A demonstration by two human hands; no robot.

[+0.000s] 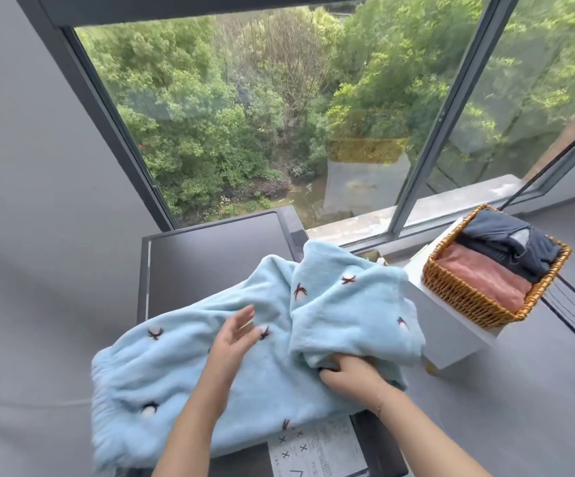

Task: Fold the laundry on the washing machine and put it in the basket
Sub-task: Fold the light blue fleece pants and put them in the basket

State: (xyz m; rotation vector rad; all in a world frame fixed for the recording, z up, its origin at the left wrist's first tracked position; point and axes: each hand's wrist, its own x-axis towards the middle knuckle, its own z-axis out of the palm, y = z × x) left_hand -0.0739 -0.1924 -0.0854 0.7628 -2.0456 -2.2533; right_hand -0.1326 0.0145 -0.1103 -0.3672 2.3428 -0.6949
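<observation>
Grasping blue garment [182,370] fold: right hand [348,371] grip; left hand [234,333] released, fingers straight.

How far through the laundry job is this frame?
Done: a navy garment and a pink one lie folded in the wicker basket. In hand: the right hand grips the blue fleece garment; the left hand hovers open. Left: finishing the fold, basketing it.

- One head-worn view, looking forward and steeply down from above the washing machine [210,256].
- It faces a large window [262,115]; trees show outside, far below.
- Close range: both forearms enter from the bottom edge.
- Wide-angle lens bends the window frame; a wicker basket [478,297] sits at right.
</observation>
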